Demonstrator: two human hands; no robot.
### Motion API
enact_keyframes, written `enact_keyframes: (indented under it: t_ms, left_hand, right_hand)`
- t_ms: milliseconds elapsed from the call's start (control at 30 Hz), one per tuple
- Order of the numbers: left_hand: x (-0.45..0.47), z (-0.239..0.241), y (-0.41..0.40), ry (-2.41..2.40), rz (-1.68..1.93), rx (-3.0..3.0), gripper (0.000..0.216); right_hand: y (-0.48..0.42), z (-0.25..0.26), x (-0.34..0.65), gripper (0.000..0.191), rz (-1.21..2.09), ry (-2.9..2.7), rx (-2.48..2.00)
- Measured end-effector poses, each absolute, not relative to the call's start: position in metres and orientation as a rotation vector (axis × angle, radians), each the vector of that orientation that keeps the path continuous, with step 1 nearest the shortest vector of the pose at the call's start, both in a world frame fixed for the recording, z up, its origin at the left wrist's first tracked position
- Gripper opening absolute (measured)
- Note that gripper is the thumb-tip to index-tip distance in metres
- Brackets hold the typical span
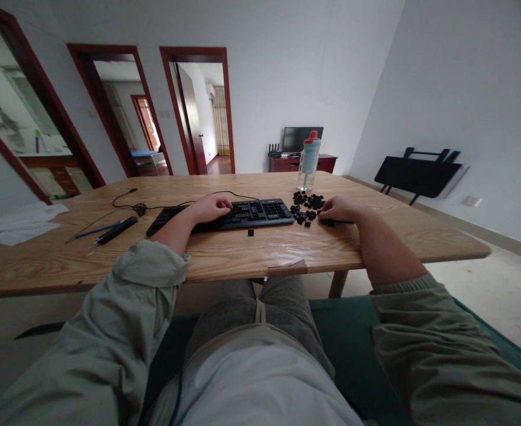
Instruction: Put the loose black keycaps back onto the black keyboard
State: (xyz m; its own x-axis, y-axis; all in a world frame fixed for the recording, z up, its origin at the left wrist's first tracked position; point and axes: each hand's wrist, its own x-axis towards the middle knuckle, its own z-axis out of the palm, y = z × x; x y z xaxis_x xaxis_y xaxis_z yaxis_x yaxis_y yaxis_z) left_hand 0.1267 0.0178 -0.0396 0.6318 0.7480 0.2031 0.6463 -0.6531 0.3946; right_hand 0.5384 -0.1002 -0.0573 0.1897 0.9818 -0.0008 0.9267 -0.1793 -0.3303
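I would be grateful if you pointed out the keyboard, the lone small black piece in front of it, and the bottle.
Keyboard (257,213), head view: on its key area.
Lone small black piece (250,232), head view: on its middle.
Bottle (308,165), head view: on its body.

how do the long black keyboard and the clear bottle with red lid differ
The long black keyboard lies flat; the clear red-lidded bottle stands upright. The keyboard is opaque and dark, the bottle partly see-through and pale blue. Both rest on the light-brown wooden table.
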Motion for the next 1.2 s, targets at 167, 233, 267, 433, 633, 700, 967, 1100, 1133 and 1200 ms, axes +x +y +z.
enact_keyframes:
  t_ms: [167,233,267,433,633,700,967,1100,1133,1200]
  left_hand:
    - [0.127,-0.04,0.018,1.137,0.512,2.572,0.037]
    - [0.127,-0.04,0.019,1.125,0.509,2.566,0.037]
    - [0.127,-0.04,0.019,1.121,0.506,2.566,0.037]
    - [0.127,-0.039,0.018,1.131,0.494,2.592,0.036]
    - [0.128,-0.038,0.015,1.153,0.492,2.581,0.035]
    - [0.128,-0.039,0.016,1.149,0.501,2.575,0.034]
    - [0.127,-0.04,0.019,1.149,0.497,2.583,0.036]
    - [0.126,-0.041,0.019,1.142,0.488,2.573,0.037]
    - [0.126,-0.041,0.019,1.141,0.491,2.572,0.037]
    - [0.126,-0.041,0.019,1.133,0.503,2.576,0.036]
  right_hand:
    - [-0.099,-0.055,0.539,0.028,0.257,-1.736,-2.132]
    - [-0.101,-0.052,0.536,0.029,0.281,-1.74,-2.042]
    - [-0.102,-0.05,0.533,0.03,0.31,-1.742,-1.993]
    - [-0.112,-0.043,0.518,0.033,0.466,-1.717,-1.862]
    - [-0.114,-0.044,0.515,0.033,0.553,-1.689,-1.833]
    - [-0.112,-0.046,0.517,0.033,0.546,-1.7,-1.834]
    - [-0.099,-0.056,0.529,0.03,0.458,-1.912,-1.936]
    - [-0.099,-0.054,0.531,0.031,0.48,-1.979,-1.901]
    - [-0.1,-0.053,0.531,0.031,0.488,-1.985,-1.893]
    - [-0.102,-0.051,0.531,0.03,0.514,-1.986,-1.892]
